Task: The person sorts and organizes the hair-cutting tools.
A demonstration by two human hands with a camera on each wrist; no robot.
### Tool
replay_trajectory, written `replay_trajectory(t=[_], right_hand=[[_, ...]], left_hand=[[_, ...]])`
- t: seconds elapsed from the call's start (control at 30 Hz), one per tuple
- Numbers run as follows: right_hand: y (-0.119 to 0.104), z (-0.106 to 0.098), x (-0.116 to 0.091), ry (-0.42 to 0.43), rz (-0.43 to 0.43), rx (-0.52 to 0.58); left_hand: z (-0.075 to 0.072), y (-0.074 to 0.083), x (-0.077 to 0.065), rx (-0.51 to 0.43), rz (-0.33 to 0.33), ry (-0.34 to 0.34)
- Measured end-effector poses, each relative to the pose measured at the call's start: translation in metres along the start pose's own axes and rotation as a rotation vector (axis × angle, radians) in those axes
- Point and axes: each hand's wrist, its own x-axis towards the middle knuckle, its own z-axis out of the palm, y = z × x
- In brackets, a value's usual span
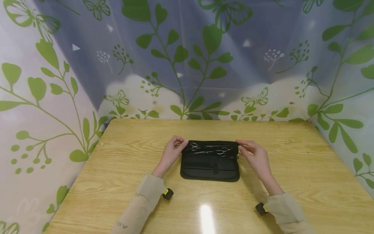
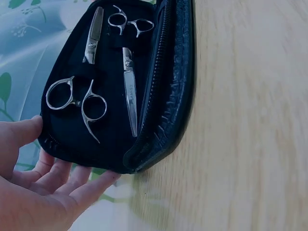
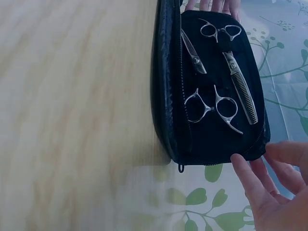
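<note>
An unzipped black zip case (image 1: pixel 210 174) lies spread on the wooden table, its far flap tilted up. Inside that flap, loops hold thinning scissors (image 3: pixel 244 94) with a toothed blade and plain hair scissors (image 2: pixel 130 98), their handles at opposite ends. My left hand (image 1: pixel 170 152) pinches the far left corner, thumb at the inner edge and fingers behind. At the far right corner, my right hand (image 1: pixel 257 160) grips the edge between thumb and fingers. A small zip pull (image 3: pixel 181 168) hangs by the right end of the fold.
The pale wooden table (image 1: pixel 131 143) runs back to a hanging cloth (image 1: pixel 181 74) printed with green leaves and butterflies, which also covers both sides. Small black devices sit at the left wrist (image 1: pixel 168 194) and right wrist (image 1: pixel 261 209). A bright reflection shines near the front.
</note>
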Motion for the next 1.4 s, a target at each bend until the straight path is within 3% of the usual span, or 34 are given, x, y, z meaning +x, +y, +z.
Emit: replay_trajectory(t=[0.27, 0.6, 0.83, 1.1, 1.4], right_hand=[[0.0, -0.004, -0.005, -0.019, 0.06, -0.001], [0.001, -0.012, -0.01, -0.107, 0.081, -0.067], [-0.001, -0.016, -0.015, -0.146, 0.046, -0.153], [-0.003, -0.023, -0.024, -0.235, 0.019, -0.28], [-0.003, -0.021, -0.029, -0.278, -0.059, -0.366]], left_hand=[[-0.008, 0.002, -0.007, 0.069, 0.011, -0.074], [-0.021, -0.002, -0.012, 0.12, 0.036, -0.23], [-0.025, -0.004, -0.016, 0.259, 0.125, -0.338], [-0.029, 0.001, -0.023, 0.415, 0.175, -0.401], [-0.026, -0.001, -0.028, 0.446, 0.211, -0.449]])
